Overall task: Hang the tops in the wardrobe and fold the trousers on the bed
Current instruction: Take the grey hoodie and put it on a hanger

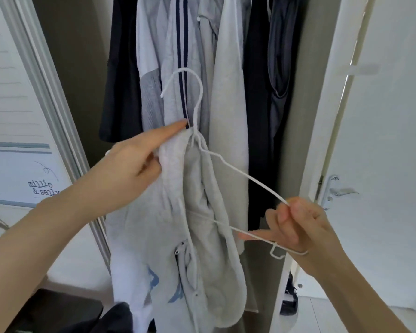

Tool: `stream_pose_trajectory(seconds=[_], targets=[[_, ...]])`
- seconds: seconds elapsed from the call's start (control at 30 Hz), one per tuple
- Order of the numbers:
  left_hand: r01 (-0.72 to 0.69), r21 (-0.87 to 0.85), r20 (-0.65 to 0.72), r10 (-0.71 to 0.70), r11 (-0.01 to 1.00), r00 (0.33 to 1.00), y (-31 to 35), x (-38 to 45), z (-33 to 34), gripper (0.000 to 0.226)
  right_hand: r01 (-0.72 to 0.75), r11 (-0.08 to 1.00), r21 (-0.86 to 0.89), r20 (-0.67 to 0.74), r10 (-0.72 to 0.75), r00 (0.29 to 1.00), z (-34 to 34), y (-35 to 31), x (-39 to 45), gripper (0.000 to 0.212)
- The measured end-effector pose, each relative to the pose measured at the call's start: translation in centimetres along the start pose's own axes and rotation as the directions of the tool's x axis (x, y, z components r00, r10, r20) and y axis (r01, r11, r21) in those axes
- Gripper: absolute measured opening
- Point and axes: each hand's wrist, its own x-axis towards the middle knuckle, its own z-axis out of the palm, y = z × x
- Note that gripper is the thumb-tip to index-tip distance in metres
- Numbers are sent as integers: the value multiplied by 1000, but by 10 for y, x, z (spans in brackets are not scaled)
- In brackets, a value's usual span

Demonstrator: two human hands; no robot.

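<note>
The left hand (130, 162) is gripping a pale grey zipped hoodie (178, 224) while the right hand (296, 224) is pinching the white wire hanger (226, 164).

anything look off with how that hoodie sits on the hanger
Yes. The grey hoodie is bunched on only one arm of the white wire hanger; the other arm juts out bare, tilted down toward the right hand. The left hand grips the fabric at the neck.

The wire hanger (197, 131) is white; the zip hoodie (168, 236) on it pale grey with blue print — behind, a grey top (180, 44) striped navy, black garments (120, 68) alongside.
</note>
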Motion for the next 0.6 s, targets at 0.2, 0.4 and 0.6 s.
stream_pose_trajectory(seconds=[0.2, 0.4, 0.6], targets=[[96, 526, -271, 60, 845, 961, -30, 19, -3, 50, 30, 994, 101, 101, -40, 994, -9, -26, -3, 31], [10, 164, -253, 32, 986, 967, -6, 7, 28, 45, -123, 991, -57, 112, 129, 985, -19, -18, -9, 31], [194, 108, -252, -162, 975, 954, 9, -20, 56, 61, -333, 620, -711, -420, 6, 907, -29, -22, -7, 15]])
